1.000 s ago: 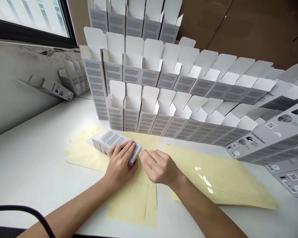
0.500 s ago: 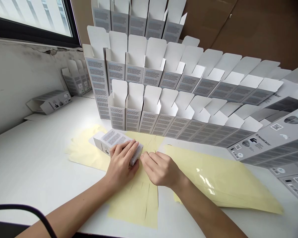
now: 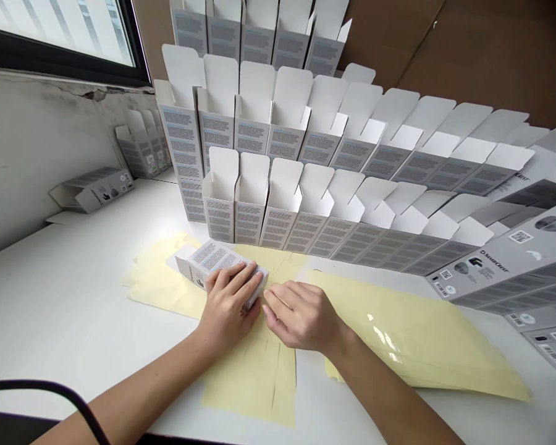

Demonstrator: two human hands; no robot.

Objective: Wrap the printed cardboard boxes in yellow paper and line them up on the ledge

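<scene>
A small printed carton (image 3: pixel 213 256) lies on its side on yellow sheets (image 3: pixel 254 377). My left hand (image 3: pixel 229 300) is wrapped over its right end, fingers on top and thumb on the near side. A flap sticks out at the carton's far left end. Just right of the carton's near end, my right hand (image 3: pixel 299 312) is closed, fingers curled in and thumb below. A thin pale edge shows by its fingers. What it holds, if anything, I cannot make out.
Rows of upright cartons (image 3: pixel 285 204) with raised flaps stand behind. A glossy yellow stack (image 3: pixel 417 334) lies to the right. One open carton (image 3: pixel 95 190) rests by the wall at the left. A black cable (image 3: pixel 50 388) curves in at the lower left.
My right hand has turned slightly and its thumb has dropped a little away from the curled fingers. My left hand and the carton stay almost in place.
</scene>
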